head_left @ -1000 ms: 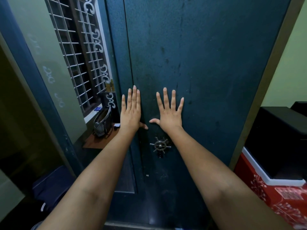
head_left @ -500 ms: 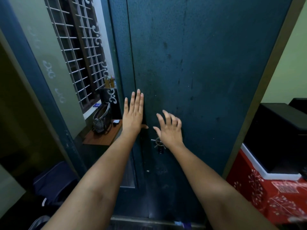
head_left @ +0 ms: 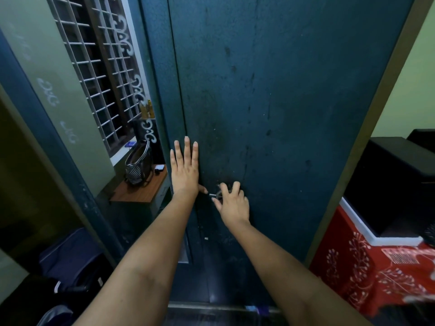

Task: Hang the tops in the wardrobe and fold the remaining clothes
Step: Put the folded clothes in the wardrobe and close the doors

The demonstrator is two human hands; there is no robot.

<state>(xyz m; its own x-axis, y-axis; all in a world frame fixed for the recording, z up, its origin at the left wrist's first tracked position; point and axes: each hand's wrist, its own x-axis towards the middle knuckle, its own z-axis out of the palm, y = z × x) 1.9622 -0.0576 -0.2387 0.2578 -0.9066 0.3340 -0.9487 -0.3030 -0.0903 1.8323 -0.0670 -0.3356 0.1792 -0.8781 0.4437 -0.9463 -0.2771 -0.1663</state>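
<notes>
A tall dark teal metal wardrobe point(head_left: 282, 102) fills the middle of the view, both doors closed. My left hand point(head_left: 184, 168) presses flat on the left door beside the centre seam, fingers straight and pointing up. My right hand point(head_left: 231, 201) is lower, on the right door, with its fingers curled round the small metal wheel handle point(head_left: 217, 195); most of the handle is hidden under the fingers. No clothes are visible.
A barred window point(head_left: 98, 67) and a wooden shelf point(head_left: 141, 189) with a striped bag point(head_left: 137, 165) are at the left. A dark box on a red patterned cloth point(head_left: 381, 274) stands at the right. Dark bags point(head_left: 68, 257) lie at lower left.
My right hand left its flat spot on the door, dropped down and curled round the wheel handle. The left hand stayed pressed on the left door.
</notes>
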